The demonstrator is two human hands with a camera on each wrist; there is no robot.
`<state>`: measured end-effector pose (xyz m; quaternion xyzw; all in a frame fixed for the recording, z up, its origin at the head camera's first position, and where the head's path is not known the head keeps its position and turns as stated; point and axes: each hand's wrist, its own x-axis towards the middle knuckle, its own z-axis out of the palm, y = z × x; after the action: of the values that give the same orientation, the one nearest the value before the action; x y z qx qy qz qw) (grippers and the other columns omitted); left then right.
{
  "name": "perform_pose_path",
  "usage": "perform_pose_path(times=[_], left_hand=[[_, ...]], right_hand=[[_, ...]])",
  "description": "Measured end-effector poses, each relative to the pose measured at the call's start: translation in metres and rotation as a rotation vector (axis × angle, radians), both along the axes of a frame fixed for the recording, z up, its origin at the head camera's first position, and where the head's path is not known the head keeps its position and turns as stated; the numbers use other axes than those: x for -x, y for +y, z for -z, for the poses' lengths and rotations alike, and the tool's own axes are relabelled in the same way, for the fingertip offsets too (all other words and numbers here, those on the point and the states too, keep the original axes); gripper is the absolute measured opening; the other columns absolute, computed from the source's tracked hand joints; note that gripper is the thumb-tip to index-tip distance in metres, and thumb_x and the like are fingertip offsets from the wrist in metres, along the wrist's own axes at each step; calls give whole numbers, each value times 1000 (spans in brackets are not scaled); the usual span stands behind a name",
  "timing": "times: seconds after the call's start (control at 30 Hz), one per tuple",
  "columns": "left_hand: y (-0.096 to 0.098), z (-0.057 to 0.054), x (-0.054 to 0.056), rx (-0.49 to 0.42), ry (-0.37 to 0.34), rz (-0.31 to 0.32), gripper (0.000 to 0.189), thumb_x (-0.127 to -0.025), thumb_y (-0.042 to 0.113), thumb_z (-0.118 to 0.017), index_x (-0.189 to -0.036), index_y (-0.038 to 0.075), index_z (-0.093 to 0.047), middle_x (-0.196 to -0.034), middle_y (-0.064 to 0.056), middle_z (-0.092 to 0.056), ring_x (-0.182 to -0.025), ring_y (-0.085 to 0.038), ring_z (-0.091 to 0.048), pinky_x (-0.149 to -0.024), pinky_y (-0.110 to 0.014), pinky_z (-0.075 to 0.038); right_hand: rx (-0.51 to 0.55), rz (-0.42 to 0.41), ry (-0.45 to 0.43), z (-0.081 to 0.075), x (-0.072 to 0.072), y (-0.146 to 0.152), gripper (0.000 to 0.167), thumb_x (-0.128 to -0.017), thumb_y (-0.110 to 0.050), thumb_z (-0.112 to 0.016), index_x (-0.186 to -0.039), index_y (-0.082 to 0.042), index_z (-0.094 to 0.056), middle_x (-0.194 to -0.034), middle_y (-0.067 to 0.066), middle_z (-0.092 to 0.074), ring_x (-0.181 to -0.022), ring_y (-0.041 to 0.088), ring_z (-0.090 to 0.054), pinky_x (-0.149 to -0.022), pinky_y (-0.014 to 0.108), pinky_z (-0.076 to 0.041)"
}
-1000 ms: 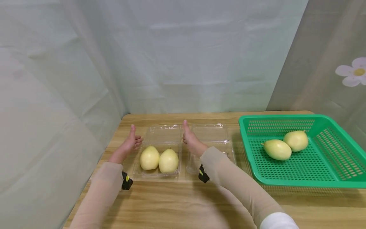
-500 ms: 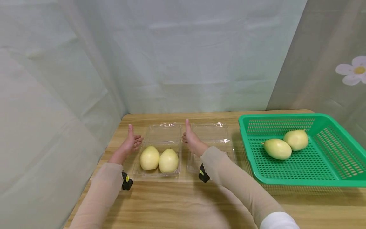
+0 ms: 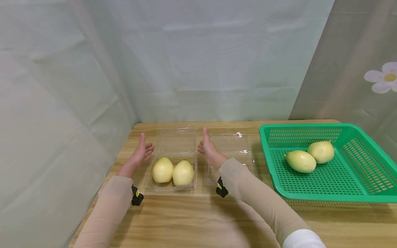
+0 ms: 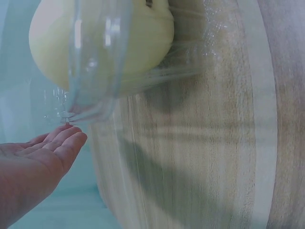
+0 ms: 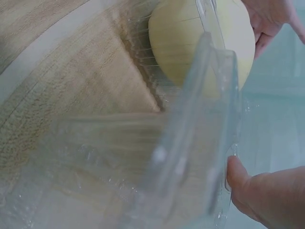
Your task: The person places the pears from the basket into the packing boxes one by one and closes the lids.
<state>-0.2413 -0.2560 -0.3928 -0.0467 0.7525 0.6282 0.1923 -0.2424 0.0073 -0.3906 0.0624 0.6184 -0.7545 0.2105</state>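
Two pale yellow pears, a left one (image 3: 162,169) and a right one (image 3: 183,173), sit side by side in the base of a clear plastic clamshell box (image 3: 152,187). Its lid (image 3: 176,140) stands up behind them. My left hand (image 3: 140,155) is at the left side of this lid, fingers straight, thumb up. Opposite, my right hand (image 3: 211,152) lies by the lid's right side with straight fingers and raised thumb. In both wrist views the fingertips meet or nearly meet the clear plastic. A second clear box (image 3: 231,143) stands open to the right, its base partly hidden by my right arm.
A green plastic basket (image 3: 322,197) stands on the right with two more pears (image 3: 301,161) in it. The wooden table (image 3: 186,220) reaches toward me in front of the boxes. Pale curtains (image 3: 211,69) hang behind and at the left.
The lid of the box with pears has tilted up, its top edge now higher. My right hand has shifted slightly right, while my left hand has barely moved.
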Motion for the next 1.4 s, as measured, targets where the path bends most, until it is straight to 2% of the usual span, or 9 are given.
perform_pose_path(times=[0.23, 0.33, 0.5, 0.67, 0.73, 0.8, 1.0, 1.23, 1.4], left_hand=[[1, -1, -1, 162, 76, 61, 83, -100, 55, -19, -148, -8, 2, -153, -34, -5, -144, -42, -7, -119, -50, -10], [1, -1, -2, 194, 96, 67, 81, -100, 54, -23, -149, -6, -1, -153, -32, -6, -144, -42, -8, -119, -51, -12], [2, -3, -3, 252, 132, 61, 82, -100, 55, -27, -149, -7, -6, -155, -30, -9, -144, -42, -10, -118, -53, -14], [6, -3, -6, 425, 192, 27, 84, -99, 54, -33, -147, -11, -11, -154, -30, -15, -142, -44, -16, -117, -53, -18], [7, -2, -7, 462, 210, 8, 84, -99, 52, -35, -147, -11, -11, -153, -31, -17, -141, -44, -19, -117, -53, -20], [7, 0, -8, 462, 222, -5, 83, -99, 52, -36, -147, -11, -12, -153, -31, -18, -140, -44, -21, -117, -52, -21], [7, -2, -10, 446, 252, -30, 81, -99, 50, -37, -147, -11, -13, -150, -33, -22, -138, -45, -25, -116, -52, -23], [6, -4, -14, 421, 259, -31, 76, -100, 43, -38, -147, -12, -12, -151, -32, -20, -140, -43, -23, -116, -52, -22], [6, -4, -17, 415, 269, -28, 78, -100, 43, -39, -147, -12, -11, -152, -32, -18, -140, -43, -22, -116, -52, -23]], right_hand=[[-8, 13, 8, -2, -2, 0, 96, -94, -67, -12, -145, 14, -16, -151, 32, -23, -139, 44, -26, -117, 46, -24], [-5, 12, 12, -4, -2, 0, 95, -95, -67, -13, -145, 14, -16, -151, 32, -22, -140, 44, -25, -118, 46, -22], [-1, 26, 20, -4, -2, -1, 92, -96, -65, -15, -146, 12, -16, -150, 33, -23, -140, 44, -24, -118, 47, -22], [-21, 35, 49, -3, -2, -1, 90, -96, -64, -17, -146, 11, -18, -148, 34, -26, -138, 45, -27, -116, 48, -26], [-33, 32, 65, -3, -4, -1, 88, -97, -63, -19, -146, 11, -19, -147, 35, -27, -138, 46, -28, -116, 49, -27], [-55, 28, 85, -4, -5, -1, 87, -97, -62, -20, -146, 10, -20, -147, 35, -28, -137, 46, -29, -115, 50, -27], [-122, 7, 154, -5, -6, -2, 79, -97, -62, -23, -150, -4, -21, -146, 35, -30, -135, 47, -32, -114, 53, -28], [-166, -18, 185, -7, -6, -1, 79, -99, -58, -28, -148, 4, -22, -143, 37, -32, -134, 48, -33, -110, 56, -33], [-192, -45, 199, -8, -5, -1, 76, -99, -57, -26, -149, 0, -24, -144, 37, -31, -134, 49, -33, -108, 57, -34]])
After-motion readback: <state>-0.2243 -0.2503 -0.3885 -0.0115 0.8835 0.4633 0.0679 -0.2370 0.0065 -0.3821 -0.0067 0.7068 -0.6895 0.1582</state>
